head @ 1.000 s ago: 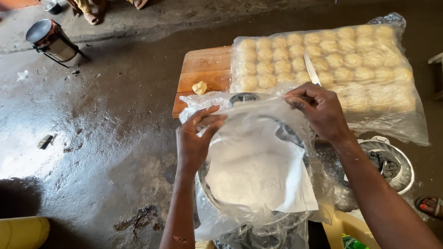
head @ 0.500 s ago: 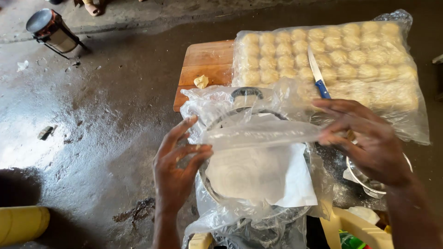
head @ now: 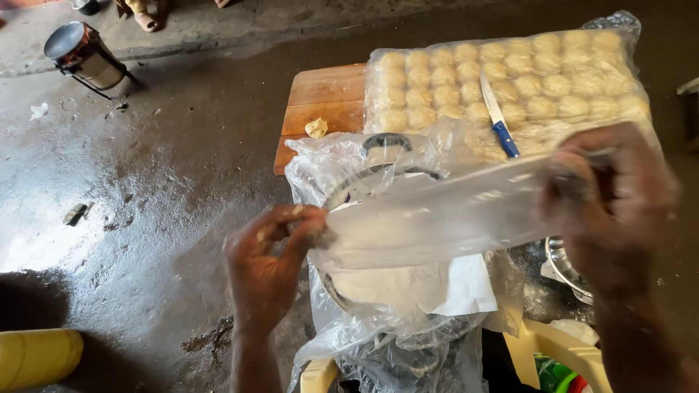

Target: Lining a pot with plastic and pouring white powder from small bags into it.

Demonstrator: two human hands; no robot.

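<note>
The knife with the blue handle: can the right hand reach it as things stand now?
Probably not at once. The right hand and left hand both pinch a plastic sheet stretched between them; the knife lies uncovered just beyond.

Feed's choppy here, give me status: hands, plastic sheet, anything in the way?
Left hand and right hand pinch clear plastic sheet taut. Pan underneath. Knife lies beyond, apart.

Wooden table (head: 324, 94), sheet of dough balls (head: 510, 80) under plastic, knife (head: 499, 120), possibly a dough scrap (head: 316, 128)
</note>
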